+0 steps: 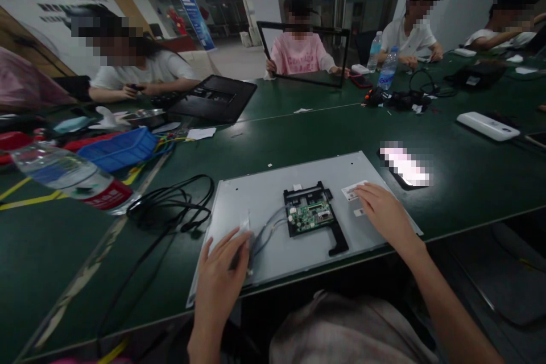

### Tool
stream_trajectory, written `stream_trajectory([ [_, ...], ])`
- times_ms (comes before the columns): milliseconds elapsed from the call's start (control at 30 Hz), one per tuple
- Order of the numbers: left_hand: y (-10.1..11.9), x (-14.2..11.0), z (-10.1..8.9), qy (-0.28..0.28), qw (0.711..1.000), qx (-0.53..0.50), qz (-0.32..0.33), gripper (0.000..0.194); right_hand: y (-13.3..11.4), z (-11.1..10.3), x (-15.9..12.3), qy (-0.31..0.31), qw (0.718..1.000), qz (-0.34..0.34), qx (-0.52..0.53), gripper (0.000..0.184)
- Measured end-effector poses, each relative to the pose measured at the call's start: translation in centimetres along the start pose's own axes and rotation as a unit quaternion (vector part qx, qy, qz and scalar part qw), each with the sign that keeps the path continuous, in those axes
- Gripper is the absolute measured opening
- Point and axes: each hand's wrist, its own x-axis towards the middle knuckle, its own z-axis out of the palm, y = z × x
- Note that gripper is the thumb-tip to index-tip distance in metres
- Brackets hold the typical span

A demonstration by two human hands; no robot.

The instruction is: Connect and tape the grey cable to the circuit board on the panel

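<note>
A flat grey display panel (264, 187) lies on the table before me, its back facing up. Near its middle sits a green circuit board (309, 216) in a black plastic bracket (339, 242). Grey wires (268, 227) run from the board toward the panel's left side. My left hand (222, 264) is over the left part of the panel, beside the wires and a clear strip (244, 220); its fingers are apart, and the underside is hidden. My right hand (384, 213) rests on the right part, fingers stretched out at a white label (353, 190).
Black cables (174, 205), a water bottle (81, 176) and a blue basket (121, 148) lie to the left. A phone (405, 168) lies beyond the panel's right corner. Across the table, a person holds a black frame (305, 82); other people sit along both sides.
</note>
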Motion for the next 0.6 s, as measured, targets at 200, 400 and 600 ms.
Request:
stream_trajectory([
  [200,2.3,0.3,-0.1,0.068,0.997,0.001,-0.027,0.03,0.7,0.5,-0.9,0.018,0.998,0.025,0.058,0.04],
  [400,9.1,2.3,1.8,0.066,0.993,-0.096,0.0,0.036,1.1,0.5,-1.2,0.041,0.994,0.035,0.099,0.038],
  [600,11.8,3.7,4.6,-0.004,0.996,-0.081,0.037,0.039,0.4,-0.2,-0.7,0.041,0.995,0.033,0.088,0.035],
])
